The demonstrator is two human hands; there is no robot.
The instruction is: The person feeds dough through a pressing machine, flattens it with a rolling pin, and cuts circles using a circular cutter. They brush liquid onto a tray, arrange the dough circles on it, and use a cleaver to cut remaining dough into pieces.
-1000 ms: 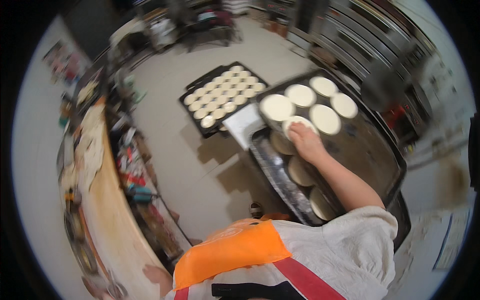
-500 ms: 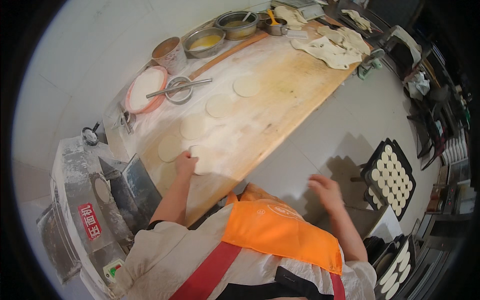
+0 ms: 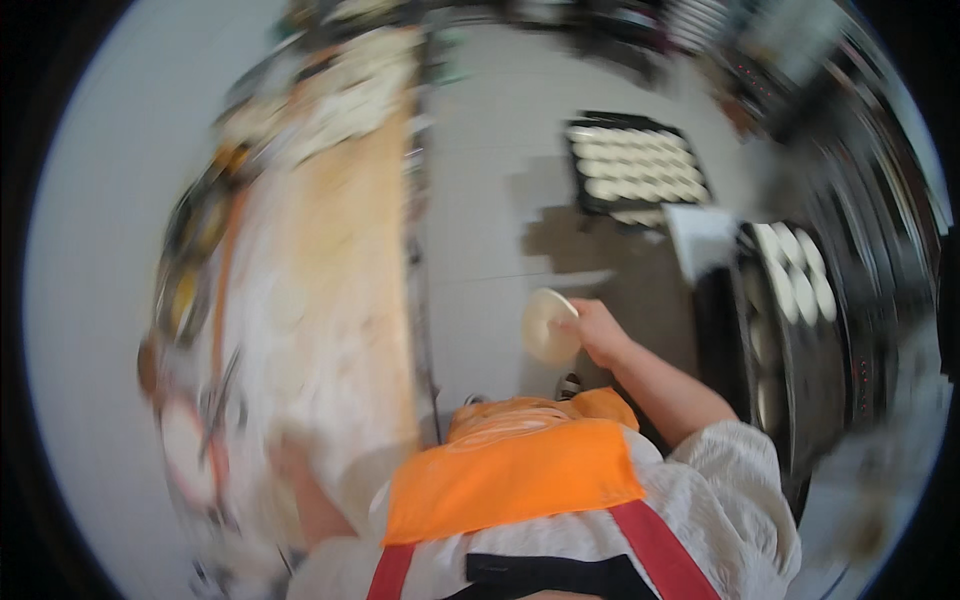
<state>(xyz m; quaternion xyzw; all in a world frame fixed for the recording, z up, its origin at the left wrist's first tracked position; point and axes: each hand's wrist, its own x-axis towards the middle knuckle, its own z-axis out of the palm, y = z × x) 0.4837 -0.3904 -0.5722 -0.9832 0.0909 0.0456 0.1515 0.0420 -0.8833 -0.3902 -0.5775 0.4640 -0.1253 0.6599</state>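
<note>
My right hand (image 3: 598, 331) is closed on the edge of a thin, pale dough disc (image 3: 545, 338). It holds the disc tilted up over the floor, to the right of the wooden worktable (image 3: 345, 260). My left hand (image 3: 290, 455) is over the near end of the table. Motion smears its fingers, so I cannot make out what it touches. Flour whitens the wood around it, and the dough discs there are too blurred to tell apart.
Dough rounds fill a black tray (image 3: 588, 203) ahead on the right. Oval dough pieces (image 3: 797, 270) lie on dark trays at the right. Along the table's left edge are a flour bowl (image 3: 188, 450), metal bowls and a rolling pin (image 3: 228, 270); a dough sheet (image 3: 350, 105) lies at the far end.
The view has swung right, toward the trays. A dough disc is now in my right hand, which showed none before. My left hand was at a disc on the table and is now blurred.
</note>
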